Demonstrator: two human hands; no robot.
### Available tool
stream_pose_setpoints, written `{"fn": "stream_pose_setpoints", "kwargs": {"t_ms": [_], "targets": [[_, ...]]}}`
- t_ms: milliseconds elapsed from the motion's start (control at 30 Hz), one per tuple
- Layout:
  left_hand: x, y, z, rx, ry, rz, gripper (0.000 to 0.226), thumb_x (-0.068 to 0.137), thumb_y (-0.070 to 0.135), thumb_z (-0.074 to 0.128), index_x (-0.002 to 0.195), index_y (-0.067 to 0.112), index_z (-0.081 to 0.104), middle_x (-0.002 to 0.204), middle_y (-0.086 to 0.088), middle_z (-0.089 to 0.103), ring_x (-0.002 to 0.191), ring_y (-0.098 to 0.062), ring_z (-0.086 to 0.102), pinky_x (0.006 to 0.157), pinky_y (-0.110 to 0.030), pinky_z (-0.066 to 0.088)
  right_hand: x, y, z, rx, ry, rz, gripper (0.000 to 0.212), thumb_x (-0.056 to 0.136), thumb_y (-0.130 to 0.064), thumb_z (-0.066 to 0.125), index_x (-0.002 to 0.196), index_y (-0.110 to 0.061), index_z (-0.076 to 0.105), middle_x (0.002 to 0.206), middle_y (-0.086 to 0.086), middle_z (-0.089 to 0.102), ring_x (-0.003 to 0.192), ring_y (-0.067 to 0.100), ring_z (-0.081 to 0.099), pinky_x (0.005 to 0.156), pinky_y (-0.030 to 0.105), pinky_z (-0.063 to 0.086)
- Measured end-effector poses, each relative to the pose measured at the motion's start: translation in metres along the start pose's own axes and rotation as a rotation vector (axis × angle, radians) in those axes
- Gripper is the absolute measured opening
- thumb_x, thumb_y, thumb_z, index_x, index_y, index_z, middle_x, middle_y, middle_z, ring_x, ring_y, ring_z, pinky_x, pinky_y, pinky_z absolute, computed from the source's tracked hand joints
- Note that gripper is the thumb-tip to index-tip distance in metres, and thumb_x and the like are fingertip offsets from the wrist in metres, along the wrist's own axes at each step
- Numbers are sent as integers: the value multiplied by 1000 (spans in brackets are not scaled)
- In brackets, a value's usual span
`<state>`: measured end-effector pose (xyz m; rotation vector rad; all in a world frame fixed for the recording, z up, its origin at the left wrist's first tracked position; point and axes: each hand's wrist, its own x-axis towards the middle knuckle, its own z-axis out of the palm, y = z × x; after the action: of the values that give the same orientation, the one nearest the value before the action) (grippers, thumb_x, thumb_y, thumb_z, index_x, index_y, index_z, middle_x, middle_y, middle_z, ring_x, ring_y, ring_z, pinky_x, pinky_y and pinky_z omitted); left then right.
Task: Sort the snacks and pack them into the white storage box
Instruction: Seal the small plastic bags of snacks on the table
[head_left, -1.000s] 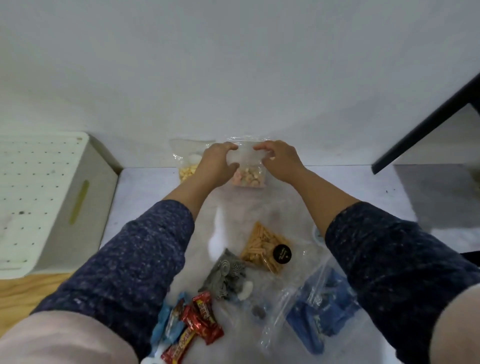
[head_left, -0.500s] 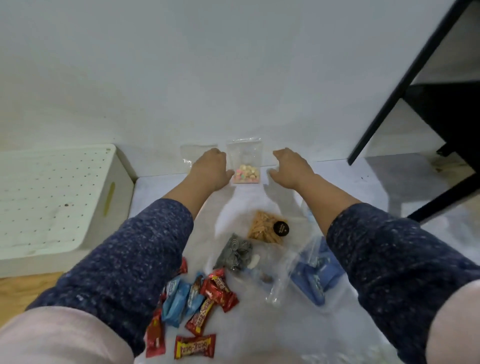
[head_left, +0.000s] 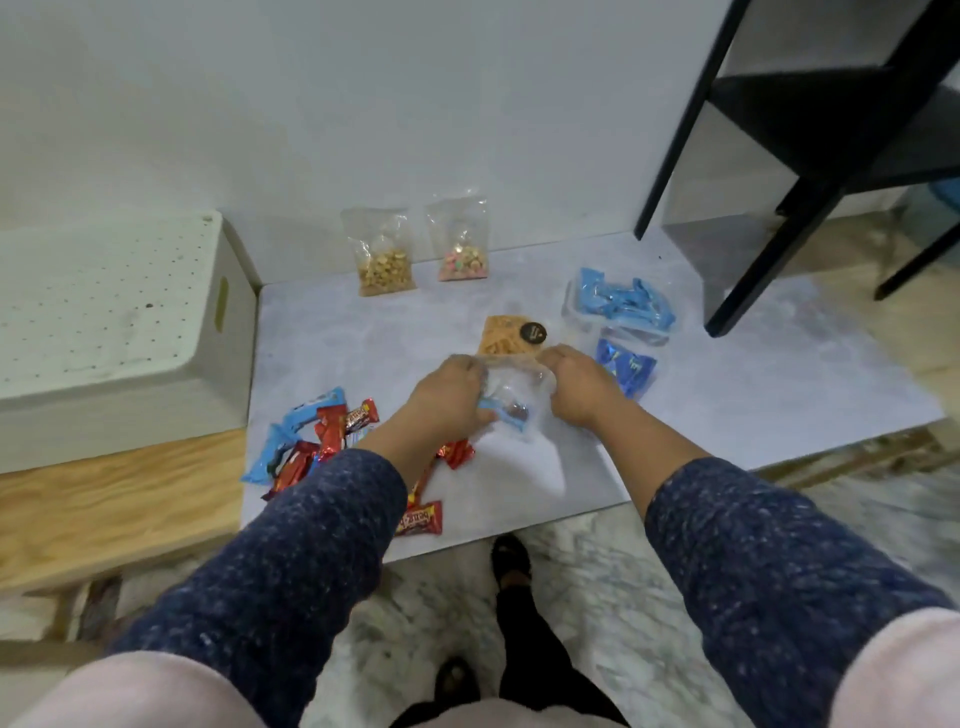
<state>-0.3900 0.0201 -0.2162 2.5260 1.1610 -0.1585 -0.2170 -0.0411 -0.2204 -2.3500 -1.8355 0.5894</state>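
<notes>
My left hand (head_left: 447, 397) and my right hand (head_left: 576, 387) both grip a clear plastic bag (head_left: 514, 389) with a few small snacks inside, held over the middle of the grey table (head_left: 753, 374). Just behind it lies an orange snack pack with a black sticker (head_left: 511, 335). Two clear bags stand against the wall: one of yellow puffs (head_left: 382, 260) and one of pastel candies (head_left: 462, 249). Red and blue candy bars (head_left: 317, 436) lie scattered at the left front. The white storage box (head_left: 104, 322), lid perforated, sits at the left.
Two clear bags of blue wrapped snacks (head_left: 623, 301) (head_left: 626, 366) lie right of my hands. A black shelf frame (head_left: 789, 156) stands at the right rear on the table corner. A wooden bench (head_left: 114, 499) carries the white box. My feet are on marble floor below.
Both hands let go of the pastel candy bag, left standing at the wall, and pulled back to the middle, where they took hold of the clear bag. The view tilted down and back.
</notes>
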Motion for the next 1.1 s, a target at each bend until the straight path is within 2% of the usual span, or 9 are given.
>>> {"fn": "stream_pose_setpoints", "kwargs": {"t_ms": [167,400,500,567,633,700,800,933,1100], "targets": [[-15,15,31,25,-48,77,91,77,48,70,146,9,25,153,-11,23,139,-28,29,112,-35,29,-13,8,23,-25,-30,-6,60,84,1,53,138,-24,46,150,2,30,136,24,36,110,35,35],[-2,19,51,-69,52,60,75,82,42,67,143,12,33,148,-9,32,136,-25,33,111,-34,30,6,8,29,54,102,-111,26,85,-14,59,108,-15,71,132,7,52,123,25,48,99,31,39],[9,15,37,-169,210,19,52,87,36,59,130,8,51,132,-11,52,121,-27,50,98,-33,41,24,-4,10,132,133,-162,21,86,-12,58,102,-9,72,123,8,59,120,25,49,97,26,33],[20,7,20,-249,315,2,43,89,37,48,113,6,64,111,-15,65,104,-33,60,87,-35,45,42,-15,-5,128,161,-191,18,85,-17,60,97,-14,73,112,6,61,117,26,50,94,31,39],[31,-3,-1,-369,371,-72,30,92,30,48,100,9,68,95,-14,69,91,-32,63,78,-34,45,61,-28,-22,181,163,-192,13,82,-18,61,87,-19,73,98,0,61,111,26,52,91,34,44],[39,-12,-23,-524,475,-178,20,93,22,53,94,10,68,89,-10,71,85,-26,64,74,-30,44,79,-42,-38,281,164,-190,5,80,-24,66,80,-24,71,99,-2,65,113,22,52,95,39,43],[47,-21,-55,-738,634,-321,16,92,22,55,94,16,70,89,1,70,85,-14,60,73,-20,39,103,-57,-64,509,167,-192,11,77,-31,74,81,-22,68,106,-1,68,110,17,57,96,36,44],[58,-30,-86,-1050,777,-384,14,91,23,57,81,26,67,81,7,69,87,-13,66,83,-26,46,121,-78,-102,782,117,-238,15,75,-19,78,77,-22,64,83,-10,66,84,6,61,80,20,44],[60,-41,-124,-1352,1041,-390,11,93,17,56,86,20,65,78,8,66,75,-4,64,82,-24,50,132,-102,-135,1132,146,-221,16,79,-4,71,90,-14,64,75,-3,62,72,10,61,77,30,51]]}}
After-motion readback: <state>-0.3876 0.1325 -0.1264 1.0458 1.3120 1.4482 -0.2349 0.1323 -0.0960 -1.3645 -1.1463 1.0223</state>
